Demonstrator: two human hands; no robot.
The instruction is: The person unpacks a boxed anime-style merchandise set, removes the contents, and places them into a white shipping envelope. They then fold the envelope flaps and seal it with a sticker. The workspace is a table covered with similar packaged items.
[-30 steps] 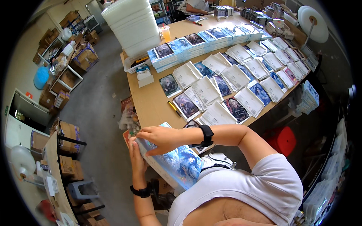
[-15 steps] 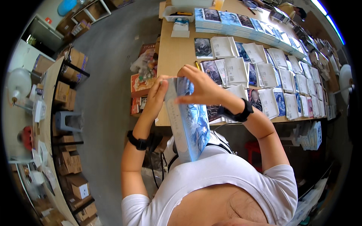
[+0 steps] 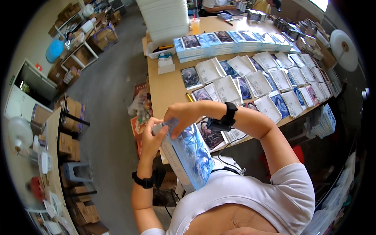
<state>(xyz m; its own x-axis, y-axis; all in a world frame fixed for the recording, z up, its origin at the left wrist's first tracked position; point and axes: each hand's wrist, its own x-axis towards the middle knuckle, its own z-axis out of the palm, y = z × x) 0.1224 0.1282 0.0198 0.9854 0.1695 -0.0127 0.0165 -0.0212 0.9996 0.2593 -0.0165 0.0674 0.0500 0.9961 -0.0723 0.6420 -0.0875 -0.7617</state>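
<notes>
A thick, book-shaped box with blue artwork on its broad face and a pale grey spine leans against the front of my white shirt, its upper end tilted to the left. My left hand grips the upper corner on the spine side, thumb along the edge. Over the top end bends my right hand, its fingers curled down on the box's face near my left thumb. What the top end looks like is partly hidden by both hands. Dark straps circle both wrists.
On the wooden table lie rows of white packets and illustrated sheets. Behind them runs a long row of stacked blue boxes. A white basket, a drink cup and stacked white trays stand farther back, near another person.
The view has tilted up, showing more of the table's far side. The box has turned to show more of its blue face, and my right hand has closed over its top end.
</notes>
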